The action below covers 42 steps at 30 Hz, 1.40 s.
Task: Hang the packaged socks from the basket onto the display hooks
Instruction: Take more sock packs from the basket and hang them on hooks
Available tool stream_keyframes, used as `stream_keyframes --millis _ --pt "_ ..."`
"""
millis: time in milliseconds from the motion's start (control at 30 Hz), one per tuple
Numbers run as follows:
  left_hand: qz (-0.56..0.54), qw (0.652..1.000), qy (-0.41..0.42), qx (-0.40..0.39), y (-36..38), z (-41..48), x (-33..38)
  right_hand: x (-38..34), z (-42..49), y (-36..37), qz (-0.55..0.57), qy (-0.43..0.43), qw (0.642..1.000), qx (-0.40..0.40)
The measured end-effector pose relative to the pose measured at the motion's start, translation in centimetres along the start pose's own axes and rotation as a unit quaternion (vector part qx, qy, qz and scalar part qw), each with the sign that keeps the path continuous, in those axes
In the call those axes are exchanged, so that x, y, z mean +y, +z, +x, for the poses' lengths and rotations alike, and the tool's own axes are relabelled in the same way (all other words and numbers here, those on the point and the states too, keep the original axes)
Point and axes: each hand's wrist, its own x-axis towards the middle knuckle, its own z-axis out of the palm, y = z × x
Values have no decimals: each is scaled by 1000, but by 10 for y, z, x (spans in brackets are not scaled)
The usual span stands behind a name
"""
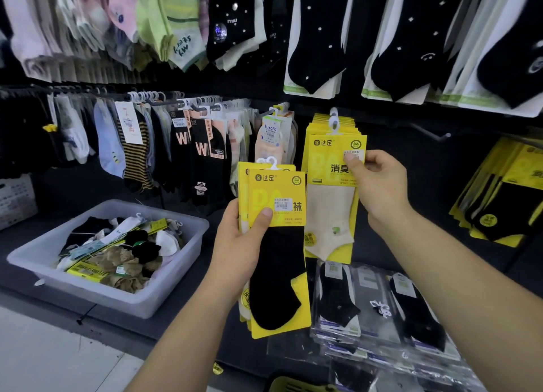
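view: head camera, the only one I have, facing a dark sock wall
left hand [235, 244]: I see it gripping a held stack [277, 194] of yellow sock packs, thumb across the front card, fingers curled behind; the front pack shows a black sock
right hand [379, 185]: pinching the right edge of the front hanging pack, thumb on its price label
hanging packs [329, 168]: yellow, in a row on one display hook, just right of the held stack; the front one holds a cream sock
basket [111, 299]: grey tub on the shelf at left, well apart from both hands, with a heap of socks inside
bare hook [430, 133]: juts from the wall right of the hanging packs
clear packs [379, 303]: lying on the shelf below the right hand
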Motion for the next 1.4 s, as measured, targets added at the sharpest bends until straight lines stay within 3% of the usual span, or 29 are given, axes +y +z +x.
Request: stream_keyframes --millis 200,400,600,833,967,1100,1267,1400 --pt "-5 1000 -5 -8 1 0 1 5 15 8 -46 64 996 50" --pt "-6 1000 0 -13 3 0 1 6 -8 7 -111 51 989 79" --pt "-21 999 0 -31 6 -2 0 1 -54 19 -91 62 983 -145" --pt "-49 997 -14 -57 9 -4 -1 4 -58 13 -57 73 983 -160" --pt "-58 997 -20 -57 11 -4 -1 7 -56 4 -10 72 987 -143" --pt "-51 998 -25 -39 9 -2 -3 5 -45 -8 48 68 994 -73" --pt "-38 999 -9 -13 3 0 -1 -4 -24 -22 50 32 998 18" --pt "-26 1000 -2 1 -1 1 0 -10 -13 -22 24 2 1000 20"
